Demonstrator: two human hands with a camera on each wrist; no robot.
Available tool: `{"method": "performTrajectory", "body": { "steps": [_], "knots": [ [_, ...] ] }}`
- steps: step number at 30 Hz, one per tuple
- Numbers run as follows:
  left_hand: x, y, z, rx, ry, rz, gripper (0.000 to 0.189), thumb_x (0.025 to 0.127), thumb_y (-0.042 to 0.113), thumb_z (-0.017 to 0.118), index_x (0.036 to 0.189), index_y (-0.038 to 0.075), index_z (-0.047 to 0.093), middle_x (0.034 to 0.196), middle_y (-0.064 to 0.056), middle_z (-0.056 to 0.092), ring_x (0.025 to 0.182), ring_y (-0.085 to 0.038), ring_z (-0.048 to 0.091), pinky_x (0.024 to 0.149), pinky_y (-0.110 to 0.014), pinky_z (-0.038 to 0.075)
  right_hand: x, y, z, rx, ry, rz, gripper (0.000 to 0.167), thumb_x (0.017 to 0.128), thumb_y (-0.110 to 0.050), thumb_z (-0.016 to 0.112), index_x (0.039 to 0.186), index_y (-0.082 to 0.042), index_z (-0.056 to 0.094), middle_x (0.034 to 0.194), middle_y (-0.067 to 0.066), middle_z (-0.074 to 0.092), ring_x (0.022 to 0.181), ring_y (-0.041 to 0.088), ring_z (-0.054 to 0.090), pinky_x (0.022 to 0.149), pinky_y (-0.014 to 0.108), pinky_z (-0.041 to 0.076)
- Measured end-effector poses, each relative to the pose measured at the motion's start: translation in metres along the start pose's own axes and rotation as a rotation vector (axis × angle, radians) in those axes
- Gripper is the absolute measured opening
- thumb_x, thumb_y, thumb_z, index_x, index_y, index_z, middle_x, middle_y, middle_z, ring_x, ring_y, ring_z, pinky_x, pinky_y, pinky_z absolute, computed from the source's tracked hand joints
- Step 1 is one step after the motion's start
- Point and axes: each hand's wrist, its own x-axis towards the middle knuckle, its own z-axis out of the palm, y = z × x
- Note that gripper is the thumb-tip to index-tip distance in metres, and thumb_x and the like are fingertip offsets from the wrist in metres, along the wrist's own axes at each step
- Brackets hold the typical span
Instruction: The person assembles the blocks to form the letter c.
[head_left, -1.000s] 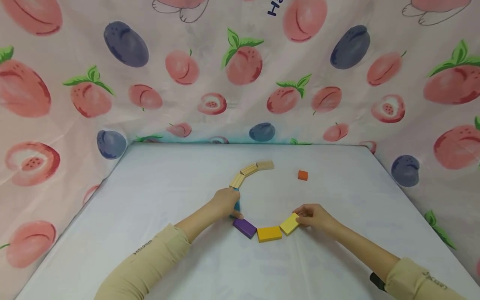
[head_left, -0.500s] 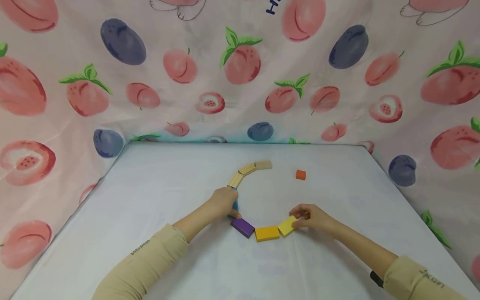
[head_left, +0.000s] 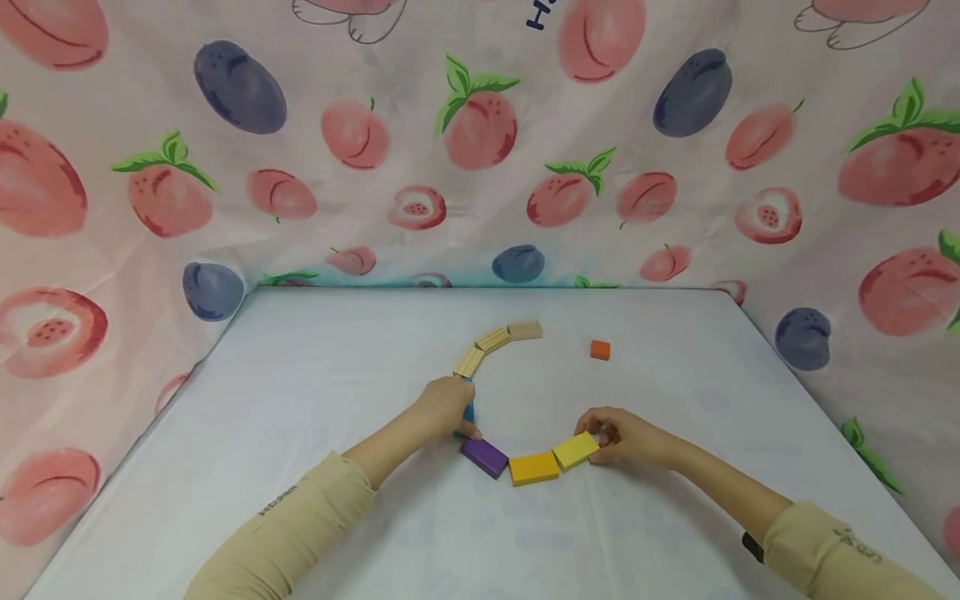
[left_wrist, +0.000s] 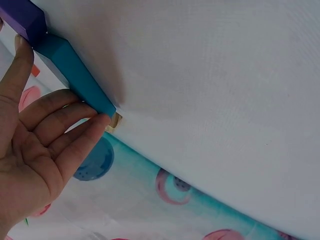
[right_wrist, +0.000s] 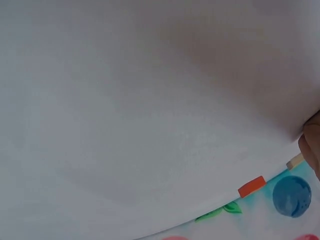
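Note:
My left hand (head_left: 446,404) holds a blue block (left_wrist: 75,72) in the curved row, thumb near the end by the purple block (head_left: 484,457) and fingertips toward its other end. The hand covers much of the blue block in the head view. At the row's right end, my right hand (head_left: 626,435) pinches a light yellow block (head_left: 576,450), with the thumb on the near side and fingers on the far side. A deeper yellow block (head_left: 534,469) lies between the purple and light yellow ones. Only a sliver of the right hand shows in the right wrist view.
Three plain wooden blocks (head_left: 492,339) carry the curve on past the blue block toward the back. A small orange block (head_left: 600,350) lies apart at the back right. Fruit-printed cloth (head_left: 480,208) rises along the back and sides of the white table (head_left: 300,358).
My right hand has turned the light yellow block to a flatter angle, its left end against the deeper yellow block. The left hand stays at the blue block; the head view shifts slightly.

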Motion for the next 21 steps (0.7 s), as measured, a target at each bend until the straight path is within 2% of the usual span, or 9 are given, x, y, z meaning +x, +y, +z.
{"method": "performTrajectory", "body": {
  "steps": [7, 15, 16, 21],
  "knots": [
    [-0.0039, 0.0025, -0.0034, 0.002, 0.016, 0.016, 0.048, 0.065, 0.044, 0.080, 0.084, 0.003, 0.061, 0.073, -0.001, 0.053, 0.067, -0.013, 0.044, 0.064, -0.028, 0.045, 0.0027, 0.0011, -0.0048, -0.015, -0.052, 0.009, 0.031, 0.083, -0.009, 0.071, 0.110, -0.006, 0.057, 0.101, 0.010, 0.050, 0.080, 0.016, 0.046, 0.069, 0.018, 0.042],
    [-0.0005, 0.0018, -0.0050, -0.027, -0.006, 0.008, 0.046, 0.067, 0.039, 0.081, 0.083, 0.002, 0.062, 0.074, -0.003, 0.056, 0.068, -0.015, 0.048, 0.065, -0.028, 0.047, 0.0036, 0.0022, -0.0059, -0.022, -0.056, -0.007, 0.030, 0.083, -0.007, 0.070, 0.110, -0.005, 0.057, 0.102, 0.011, 0.049, 0.079, 0.016, 0.046, 0.069, 0.018, 0.042],
    [-0.0010, 0.0015, -0.0050, -0.018, 0.011, 0.026, 0.047, 0.066, 0.041, 0.081, 0.082, 0.002, 0.061, 0.072, -0.002, 0.055, 0.066, -0.014, 0.047, 0.062, -0.027, 0.046, 0.0036, 0.0019, -0.0060, -0.022, -0.056, -0.011, 0.030, 0.083, -0.007, 0.070, 0.110, -0.005, 0.057, 0.102, 0.011, 0.049, 0.079, 0.016, 0.047, 0.069, 0.018, 0.042],
    [-0.0016, 0.0017, -0.0046, -0.012, -0.003, 0.022, 0.047, 0.066, 0.042, 0.081, 0.083, 0.002, 0.061, 0.072, -0.002, 0.056, 0.067, -0.014, 0.048, 0.062, -0.027, 0.046, 0.0033, 0.0017, -0.0063, -0.029, -0.066, -0.021, 0.029, 0.084, -0.007, 0.069, 0.110, -0.005, 0.057, 0.102, 0.011, 0.050, 0.079, 0.015, 0.047, 0.070, 0.018, 0.043]
  ]
}}
